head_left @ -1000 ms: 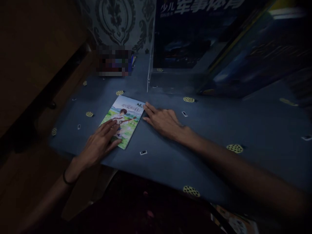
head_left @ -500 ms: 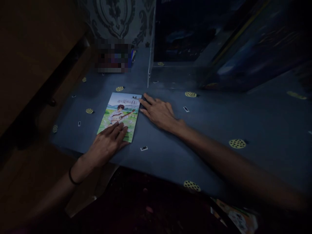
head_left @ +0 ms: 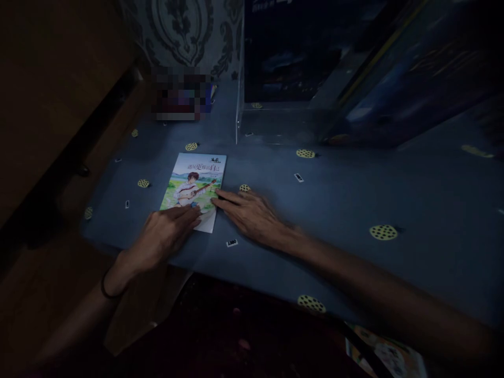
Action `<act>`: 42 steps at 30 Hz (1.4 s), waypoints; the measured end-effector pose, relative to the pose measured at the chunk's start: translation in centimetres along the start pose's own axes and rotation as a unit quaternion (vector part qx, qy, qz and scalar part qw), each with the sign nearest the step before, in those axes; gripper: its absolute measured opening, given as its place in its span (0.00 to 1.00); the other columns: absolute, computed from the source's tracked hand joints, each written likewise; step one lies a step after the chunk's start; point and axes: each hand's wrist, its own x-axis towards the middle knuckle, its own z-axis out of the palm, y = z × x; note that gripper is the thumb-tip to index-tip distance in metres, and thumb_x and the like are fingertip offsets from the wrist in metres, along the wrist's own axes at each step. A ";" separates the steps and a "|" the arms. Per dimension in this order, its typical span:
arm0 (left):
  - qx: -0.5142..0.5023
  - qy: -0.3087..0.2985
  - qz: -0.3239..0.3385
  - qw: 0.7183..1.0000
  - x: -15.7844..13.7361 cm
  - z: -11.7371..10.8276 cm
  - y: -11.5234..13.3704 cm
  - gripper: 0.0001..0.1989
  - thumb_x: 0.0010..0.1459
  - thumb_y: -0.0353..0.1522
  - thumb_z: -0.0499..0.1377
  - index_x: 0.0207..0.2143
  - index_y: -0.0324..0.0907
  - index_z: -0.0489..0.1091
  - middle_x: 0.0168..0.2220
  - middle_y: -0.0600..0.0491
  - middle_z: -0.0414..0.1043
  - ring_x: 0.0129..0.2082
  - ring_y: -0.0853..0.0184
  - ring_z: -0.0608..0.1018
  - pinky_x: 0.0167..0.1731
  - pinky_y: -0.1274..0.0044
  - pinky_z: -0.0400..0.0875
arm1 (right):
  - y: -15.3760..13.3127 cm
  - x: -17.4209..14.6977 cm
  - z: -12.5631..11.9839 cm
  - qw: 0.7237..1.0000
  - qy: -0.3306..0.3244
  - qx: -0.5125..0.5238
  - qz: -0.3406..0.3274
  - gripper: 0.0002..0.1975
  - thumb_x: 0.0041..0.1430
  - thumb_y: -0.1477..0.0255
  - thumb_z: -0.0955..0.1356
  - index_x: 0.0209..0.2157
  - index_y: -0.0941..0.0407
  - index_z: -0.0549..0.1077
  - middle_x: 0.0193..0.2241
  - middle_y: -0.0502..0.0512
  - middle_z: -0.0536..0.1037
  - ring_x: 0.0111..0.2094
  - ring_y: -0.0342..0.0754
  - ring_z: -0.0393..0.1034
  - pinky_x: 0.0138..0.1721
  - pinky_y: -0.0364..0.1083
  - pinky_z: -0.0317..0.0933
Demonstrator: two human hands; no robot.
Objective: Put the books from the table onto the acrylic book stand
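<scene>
A thin book (head_left: 195, 184) with a guitar player on its cover lies face up on the blue-grey tablecloth (head_left: 268, 273), tilted slightly. My left hand (head_left: 167, 228) rests across the book's lower left part, its fingers stretched out and close together, covering that corner. At the book's right edge lies my right hand (head_left: 252, 212), its fingers extended and the tips touching the edge about halfway down. Neither hand grips the book. A dark band (head_left: 110, 286) circles my left wrist.
A clear stand (head_left: 238, 121) with dark printed sheets rises at the back right. A blurred-out pile (head_left: 179, 97) sits at the back left, before a patterned wall (head_left: 185, 31). The table's left edge borders brown wood (head_left: 51, 131). Below the front edge lies a colourful printed item (head_left: 386, 352).
My right hand has slid down along the book's right edge, towards me. My left hand has shifted a little left and turned on the cover. The book stays in place.
</scene>
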 end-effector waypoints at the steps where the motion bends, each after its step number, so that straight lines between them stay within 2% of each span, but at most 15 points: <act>1: -0.007 -0.001 0.000 1.000 0.0 -0.1 -0.1 0.23 0.73 0.40 0.44 0.52 0.41 0.74 0.46 0.45 0.81 0.44 0.60 0.84 0.37 0.71 0.82 | -0.2 -0.1 -0.1 1.000 0.002 0.008 0.002 0.20 0.71 0.75 0.59 0.61 0.53 0.68 0.65 0.59 0.67 0.52 0.55 0.73 0.55 0.60 0.65; 6: -0.034 -0.026 -0.002 0.999 -0.3 -0.1 -0.4 0.20 0.72 0.36 0.46 0.56 0.42 0.73 0.51 0.45 0.79 0.49 0.59 0.82 0.44 0.69 0.81 | -0.8 -0.3 -0.4 1.000 0.012 0.027 0.004 0.20 0.70 0.75 0.60 0.60 0.52 0.70 0.62 0.59 0.70 0.52 0.55 0.74 0.53 0.61 0.67; 9: -0.038 -0.019 0.018 0.999 -0.4 0.0 -0.4 0.19 0.72 0.34 0.47 0.54 0.43 0.74 0.53 0.46 0.78 0.51 0.59 0.81 0.45 0.68 0.81 | -0.9 -0.2 -0.5 1.000 0.011 0.024 -0.001 0.20 0.70 0.76 0.59 0.60 0.53 0.70 0.63 0.60 0.70 0.52 0.55 0.75 0.53 0.61 0.68; 13: -0.017 -0.007 0.049 0.999 -0.7 0.2 -0.1 0.19 0.72 0.36 0.47 0.51 0.41 0.76 0.54 0.45 0.77 0.52 0.57 0.80 0.43 0.67 0.82 | -1.2 -0.3 -0.6 1.000 -0.011 0.013 -0.002 0.21 0.69 0.77 0.60 0.60 0.54 0.70 0.64 0.60 0.68 0.53 0.55 0.74 0.54 0.61 0.68; 18: -0.023 -0.007 0.042 0.999 -1.3 0.6 -0.2 0.18 0.71 0.37 0.49 0.53 0.42 0.74 0.58 0.45 0.74 0.56 0.56 0.77 0.46 0.66 0.81 | -2.9 -1.4 -0.3 0.998 -0.064 0.001 -0.006 0.25 0.65 0.80 0.63 0.62 0.52 0.68 0.66 0.58 0.65 0.55 0.58 0.72 0.56 0.63 0.67; 24: -0.046 0.021 0.036 0.998 -1.7 0.9 -0.3 0.15 0.70 0.34 0.52 0.53 0.41 0.74 0.57 0.46 0.75 0.56 0.58 0.78 0.49 0.65 0.80 | -5.6 -2.9 -0.4 0.992 -0.116 -0.031 -0.028 0.27 0.63 0.84 0.61 0.61 0.55 0.68 0.66 0.62 0.64 0.54 0.59 0.73 0.54 0.63 0.68; 31: -0.036 0.063 0.035 0.997 -2.1 1.3 -0.3 0.15 0.71 0.32 0.50 0.51 0.41 0.75 0.54 0.47 0.77 0.53 0.62 0.80 0.50 0.68 0.79 | -5.7 -2.7 -1.1 0.991 -0.124 -0.018 -0.041 0.29 0.62 0.85 0.60 0.62 0.54 0.67 0.65 0.61 0.67 0.53 0.56 0.74 0.55 0.62 0.68; 33: -0.019 0.075 0.009 0.997 -2.4 1.6 -0.9 0.16 0.71 0.33 0.50 0.52 0.41 0.74 0.54 0.47 0.77 0.52 0.61 0.80 0.47 0.69 0.80 | -5.6 -2.7 -1.3 0.993 -0.105 0.015 -0.048 0.29 0.63 0.85 0.59 0.63 0.52 0.66 0.62 0.59 0.71 0.53 0.53 0.74 0.55 0.60 0.69; 35: 0.025 0.077 -0.048 0.996 -2.6 1.9 -1.7 0.17 0.71 0.33 0.49 0.53 0.41 0.73 0.55 0.46 0.76 0.51 0.59 0.81 0.42 0.69 0.82 | -5.6 -2.6 -1.3 0.994 -0.082 0.053 -0.054 0.26 0.66 0.83 0.59 0.63 0.53 0.66 0.58 0.58 0.75 0.52 0.52 0.75 0.54 0.57 0.70; 39: 0.110 0.060 -0.161 0.979 -2.1 2.2 -4.0 0.18 0.70 0.35 0.48 0.55 0.42 0.71 0.55 0.43 0.76 0.46 0.55 0.83 0.36 0.68 0.81 | -5.4 -1.3 -1.0 0.994 -0.026 0.091 -0.046 0.20 0.69 0.77 0.60 0.59 0.57 0.70 0.45 0.59 0.82 0.44 0.51 0.76 0.48 0.54 0.72; 40: 0.115 0.058 -0.173 0.977 -1.7 2.2 -4.5 0.18 0.70 0.35 0.48 0.55 0.42 0.71 0.54 0.43 0.77 0.44 0.55 0.84 0.34 0.69 0.81 | -5.2 -0.8 -0.8 0.997 -0.009 0.078 -0.029 0.19 0.69 0.77 0.60 0.58 0.56 0.71 0.44 0.59 0.83 0.44 0.52 0.76 0.48 0.54 0.72; 42: 0.104 0.057 -0.183 0.976 -0.7 2.2 -5.3 0.18 0.70 0.35 0.48 0.56 0.42 0.70 0.50 0.43 0.79 0.42 0.57 0.84 0.33 0.72 0.79 | -4.9 0.5 -0.2 0.999 0.023 0.021 0.025 0.18 0.69 0.74 0.61 0.57 0.55 0.72 0.50 0.62 0.80 0.51 0.56 0.73 0.53 0.60 0.69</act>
